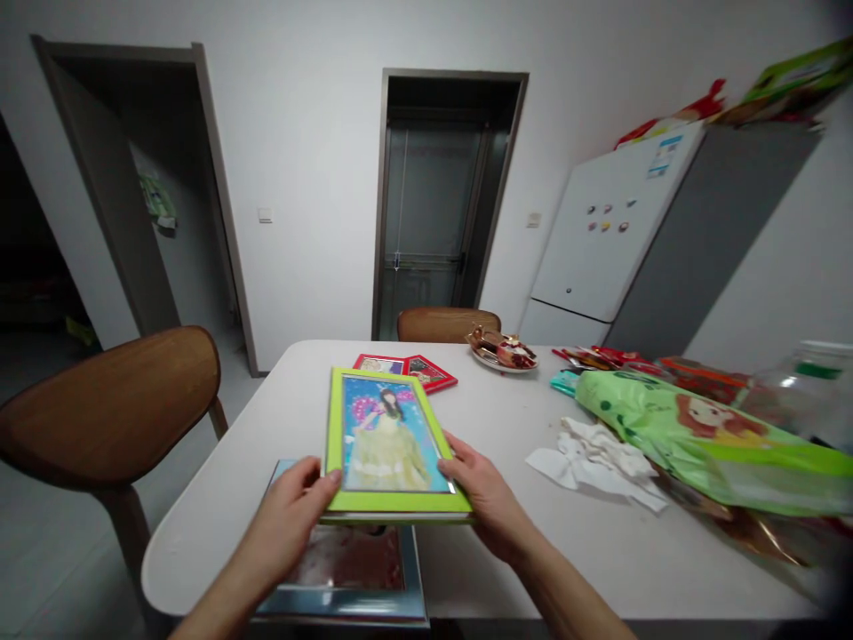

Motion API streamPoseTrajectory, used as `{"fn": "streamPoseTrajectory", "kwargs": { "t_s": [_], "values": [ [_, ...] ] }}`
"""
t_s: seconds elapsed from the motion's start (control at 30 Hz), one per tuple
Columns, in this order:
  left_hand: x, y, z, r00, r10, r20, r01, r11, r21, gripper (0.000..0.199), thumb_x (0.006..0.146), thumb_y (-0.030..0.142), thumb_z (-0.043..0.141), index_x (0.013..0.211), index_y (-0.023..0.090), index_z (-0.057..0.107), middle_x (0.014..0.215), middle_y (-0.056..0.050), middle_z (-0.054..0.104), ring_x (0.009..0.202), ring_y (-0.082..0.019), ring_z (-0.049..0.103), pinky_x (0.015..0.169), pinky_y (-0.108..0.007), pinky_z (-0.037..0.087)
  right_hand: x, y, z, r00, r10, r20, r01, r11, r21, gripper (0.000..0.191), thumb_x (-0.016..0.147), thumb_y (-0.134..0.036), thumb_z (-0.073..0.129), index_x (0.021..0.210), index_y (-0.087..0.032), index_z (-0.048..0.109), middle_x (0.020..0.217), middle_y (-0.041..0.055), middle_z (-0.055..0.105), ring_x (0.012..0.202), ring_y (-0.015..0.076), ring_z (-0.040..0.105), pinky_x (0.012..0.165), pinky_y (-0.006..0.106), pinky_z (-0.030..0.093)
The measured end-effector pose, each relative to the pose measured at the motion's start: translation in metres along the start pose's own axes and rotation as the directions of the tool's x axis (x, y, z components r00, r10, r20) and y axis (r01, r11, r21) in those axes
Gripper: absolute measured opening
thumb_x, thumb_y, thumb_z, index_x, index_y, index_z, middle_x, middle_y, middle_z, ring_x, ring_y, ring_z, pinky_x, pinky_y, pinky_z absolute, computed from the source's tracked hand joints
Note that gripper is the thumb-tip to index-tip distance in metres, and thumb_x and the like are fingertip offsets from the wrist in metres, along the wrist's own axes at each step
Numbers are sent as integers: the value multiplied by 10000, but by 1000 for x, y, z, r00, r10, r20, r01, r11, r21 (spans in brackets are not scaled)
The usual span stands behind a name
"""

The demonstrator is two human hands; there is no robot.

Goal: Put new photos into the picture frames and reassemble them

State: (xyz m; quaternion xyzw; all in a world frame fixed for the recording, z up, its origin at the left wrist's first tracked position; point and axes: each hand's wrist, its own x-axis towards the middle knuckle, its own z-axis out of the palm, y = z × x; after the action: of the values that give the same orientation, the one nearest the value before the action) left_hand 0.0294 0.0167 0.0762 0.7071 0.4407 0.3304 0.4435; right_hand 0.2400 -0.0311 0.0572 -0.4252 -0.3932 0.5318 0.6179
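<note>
A lime-green picture frame (pixel 393 503) with a photo of a person in a pale yellow dress is held above the table, tilted toward me. My left hand (pixel 293 507) grips its left lower edge, thumb on the front. On the opposite edge, my right hand (pixel 490 493) holds it the same way. Below, partly hidden by my left arm and the green frame, a larger blue-grey picture frame (pixel 411 578) lies at the near table edge. Behind the green frame are two small red picture frames (pixel 436 382), partly covered from view.
The white table (pixel 499 569) carries crumpled white tissues (pixel 600 458), a green plastic bag (pixel 706 436), a glass jar (pixel 800 391) and a plate of food (pixel 503 351). Wooden chairs stand at the left (pixel 113 400) and far side (pixel 450 324). A fridge (pixel 606 222) stands behind, right.
</note>
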Motion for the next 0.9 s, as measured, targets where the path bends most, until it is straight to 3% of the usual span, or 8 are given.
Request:
{"fn": "streamPoseTrajectory", "kwargs": {
  "t_s": [0.2,0.3,0.4,0.47,0.57,0.7,0.8,0.9],
  "values": [
    [16,-6,101,985,55,161,-110,929,354,281,724,375,395,778,153,558,845,-74,587,823,-202,520,710,-281,390,-46,-13,-99,949,162,-270,-204,970,-132,625,658,-229,541,1245,-200,325,845,13,661,575,143,603,510,223,451],
    [18,-8,129,970,109,216,-205,844,496,233,686,325,440,772,149,567,866,-83,581,871,-227,500,793,-346,349,-55,-3,-128,929,168,-329,-241,951,-195,602,658,-244,522,1233,-196,351,815,10,665,577,156,604,522,242,453],
    [19,-10,138,952,155,263,-279,789,548,220,665,298,464,801,162,569,870,-73,585,900,-240,488,866,-428,274,-52,10,-145,915,121,-384,-272,889,-368,523,658,-271,478,1170,-175,439,772,11,665,588,172,600,541,265,452],
    [19,-13,136,942,171,290,-310,776,549,242,661,297,472,846,168,559,888,-68,584,905,-237,488,873,-438,266,-47,17,-152,900,26,-434,-307,746,-591,459,658,-302,458,1089,-156,519,743,23,661,618,187,595,575,281,448],
    [18,-22,128,920,211,329,-367,760,537,297,654,288,486,929,187,534,978,-60,565,959,-226,468,897,-426,254,-34,21,-160,885,-200,-421,-344,329,-880,379,679,-344,430,938,-131,606,817,80,639,751,218,573,693,315,424],
    [21,-35,117,915,206,348,-384,714,586,374,665,232,464,1036,207,500,1132,-62,508,1106,-235,375,953,-462,167,-7,17,-186,839,-468,-277,-392,-168,-904,378,735,-312,374,1046,-184,549,1152,122,473,1036,274,420,811,417,345],
    [23,-41,111,916,191,353,-382,684,621,399,672,217,453,1068,193,493,1189,-74,470,1156,-242,325,970,-487,127,12,13,-229,837,-447,-315,-487,-346,-802,340,774,-305,332,1041,-285,543,1249,78,381,1133,304,295,801,516,294],
    [26,-45,107,899,195,391,-410,685,602,386,677,220,458,1061,198,499,1180,-68,482,1142,-232,355,973,-493,150,26,5,-277,815,-396,-423,-564,-371,-738,342,791,-246,308,1030,-270,552,1195,73,445,1098,257,350,801,446,320]
  ]
}}
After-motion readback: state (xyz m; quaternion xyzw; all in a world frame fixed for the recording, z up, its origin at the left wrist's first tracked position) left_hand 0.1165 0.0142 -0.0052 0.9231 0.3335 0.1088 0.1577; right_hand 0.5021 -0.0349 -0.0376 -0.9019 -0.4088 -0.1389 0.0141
